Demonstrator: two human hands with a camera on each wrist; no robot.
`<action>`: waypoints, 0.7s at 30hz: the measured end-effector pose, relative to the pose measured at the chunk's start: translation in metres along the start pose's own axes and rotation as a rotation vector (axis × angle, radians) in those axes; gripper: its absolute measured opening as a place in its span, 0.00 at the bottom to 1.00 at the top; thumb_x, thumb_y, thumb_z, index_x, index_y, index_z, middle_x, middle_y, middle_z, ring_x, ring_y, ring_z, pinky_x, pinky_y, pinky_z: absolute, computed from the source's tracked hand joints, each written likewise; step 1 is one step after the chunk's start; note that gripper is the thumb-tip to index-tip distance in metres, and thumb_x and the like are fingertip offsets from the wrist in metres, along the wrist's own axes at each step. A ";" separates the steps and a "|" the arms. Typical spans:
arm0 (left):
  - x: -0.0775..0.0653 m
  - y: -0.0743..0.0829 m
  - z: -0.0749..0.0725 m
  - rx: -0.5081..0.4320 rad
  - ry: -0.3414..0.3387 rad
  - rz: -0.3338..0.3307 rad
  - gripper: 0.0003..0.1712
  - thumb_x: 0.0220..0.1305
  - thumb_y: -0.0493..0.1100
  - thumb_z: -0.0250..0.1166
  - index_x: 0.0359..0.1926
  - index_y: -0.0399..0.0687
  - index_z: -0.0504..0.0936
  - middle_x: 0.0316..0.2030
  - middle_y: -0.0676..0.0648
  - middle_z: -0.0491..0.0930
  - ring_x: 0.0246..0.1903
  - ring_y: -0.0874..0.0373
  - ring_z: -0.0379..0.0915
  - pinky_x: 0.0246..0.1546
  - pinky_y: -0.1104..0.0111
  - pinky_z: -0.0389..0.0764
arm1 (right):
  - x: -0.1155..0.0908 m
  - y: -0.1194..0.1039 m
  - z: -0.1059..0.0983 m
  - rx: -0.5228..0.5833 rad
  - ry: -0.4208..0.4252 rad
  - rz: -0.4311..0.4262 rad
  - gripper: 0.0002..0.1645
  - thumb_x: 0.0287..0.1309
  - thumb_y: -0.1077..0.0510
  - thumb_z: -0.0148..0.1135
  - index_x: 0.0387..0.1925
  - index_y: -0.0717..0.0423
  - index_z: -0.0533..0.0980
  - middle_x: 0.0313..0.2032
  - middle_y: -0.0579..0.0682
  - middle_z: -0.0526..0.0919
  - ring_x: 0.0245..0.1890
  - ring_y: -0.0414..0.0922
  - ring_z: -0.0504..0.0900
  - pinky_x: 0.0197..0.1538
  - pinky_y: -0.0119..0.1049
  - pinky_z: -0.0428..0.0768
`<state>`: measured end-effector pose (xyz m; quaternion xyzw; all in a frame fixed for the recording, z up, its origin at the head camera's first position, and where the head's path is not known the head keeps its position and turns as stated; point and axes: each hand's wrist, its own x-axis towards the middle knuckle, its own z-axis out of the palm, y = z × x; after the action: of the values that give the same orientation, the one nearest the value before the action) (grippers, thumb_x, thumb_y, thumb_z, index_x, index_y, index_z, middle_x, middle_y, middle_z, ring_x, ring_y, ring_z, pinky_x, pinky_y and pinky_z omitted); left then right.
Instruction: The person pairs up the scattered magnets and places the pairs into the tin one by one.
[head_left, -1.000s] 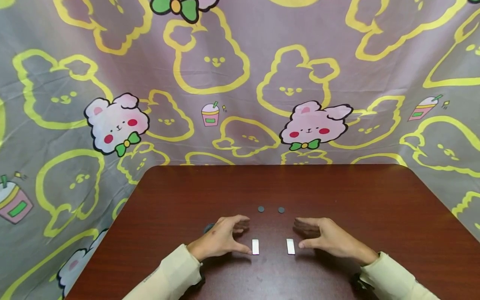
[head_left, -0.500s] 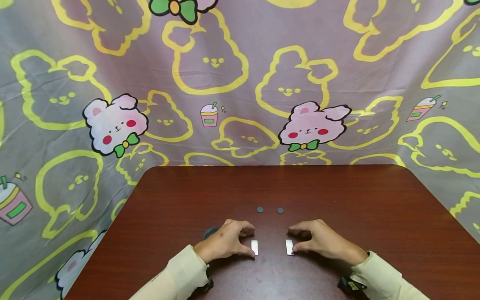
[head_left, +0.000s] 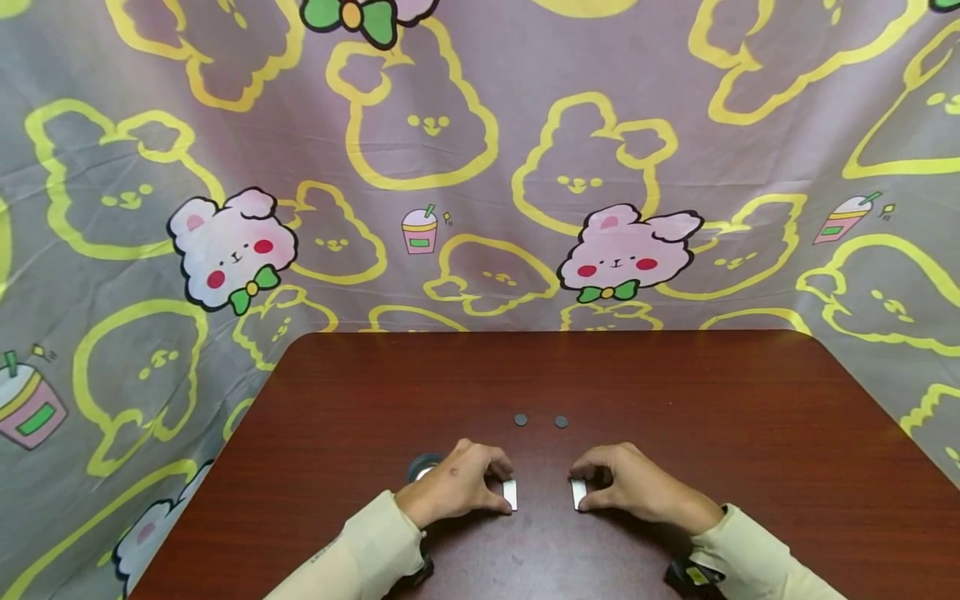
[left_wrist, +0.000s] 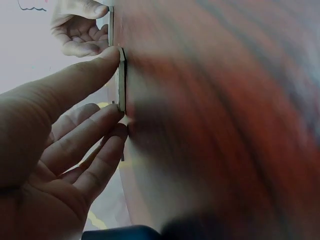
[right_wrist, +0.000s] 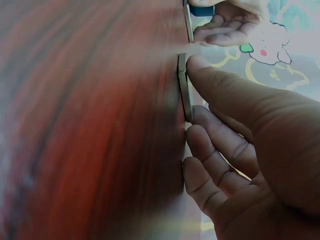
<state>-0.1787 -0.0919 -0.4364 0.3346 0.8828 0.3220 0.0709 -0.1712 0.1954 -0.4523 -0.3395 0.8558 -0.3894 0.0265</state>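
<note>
Two small, flat, shiny white rectangular pieces lie side by side on the table. My left hand (head_left: 465, 482) pinches the left white piece (head_left: 511, 496) lengthwise, thumb at the near end and a fingertip at the far end. My right hand (head_left: 633, 487) grips the right white piece (head_left: 579, 495) the same way. Seen edge-on in the left wrist view, the left piece (left_wrist: 121, 82) is thin with a bevelled end, flat against the tabletop. The right wrist view shows the right piece (right_wrist: 185, 90) between thumb and finger, also down on the wood.
Beyond the hands, two dark grey discs (head_left: 521, 419) lie on the brown table (head_left: 675, 375). A round dark teal object (head_left: 422, 463) stands partly hidden behind my left wrist. A patterned cloth (head_left: 480, 167) hangs behind and along both sides of the table.
Both hands have moved inward to the white pieces, and thumbs and fingers have closed onto their ends. The pieces and the grey discs stay where they were.
</note>
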 end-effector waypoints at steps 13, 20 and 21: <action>0.002 0.000 0.006 0.022 0.019 -0.004 0.20 0.44 0.42 0.83 0.40 0.44 0.87 0.34 0.55 0.87 0.36 0.71 0.79 0.42 0.76 0.78 | -0.001 -0.004 0.005 -0.073 0.033 -0.038 0.19 0.42 0.55 0.82 0.37 0.57 0.85 0.31 0.39 0.82 0.31 0.32 0.76 0.32 0.29 0.77; 0.005 0.002 0.008 0.010 0.043 -0.001 0.20 0.45 0.41 0.82 0.41 0.43 0.87 0.35 0.53 0.88 0.37 0.70 0.80 0.40 0.77 0.79 | -0.003 -0.004 0.002 -0.116 0.029 -0.023 0.21 0.41 0.53 0.82 0.37 0.59 0.87 0.28 0.36 0.78 0.30 0.31 0.73 0.31 0.28 0.75; 0.005 0.002 0.009 0.009 0.048 -0.001 0.20 0.46 0.41 0.82 0.41 0.43 0.87 0.35 0.53 0.88 0.37 0.70 0.80 0.40 0.77 0.79 | -0.002 -0.004 0.002 -0.114 0.023 -0.011 0.21 0.42 0.53 0.82 0.37 0.59 0.87 0.28 0.36 0.78 0.29 0.31 0.73 0.31 0.28 0.75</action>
<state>-0.1782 -0.0828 -0.4412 0.3264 0.8859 0.3260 0.0485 -0.1665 0.1933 -0.4510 -0.3406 0.8750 -0.3439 -0.0049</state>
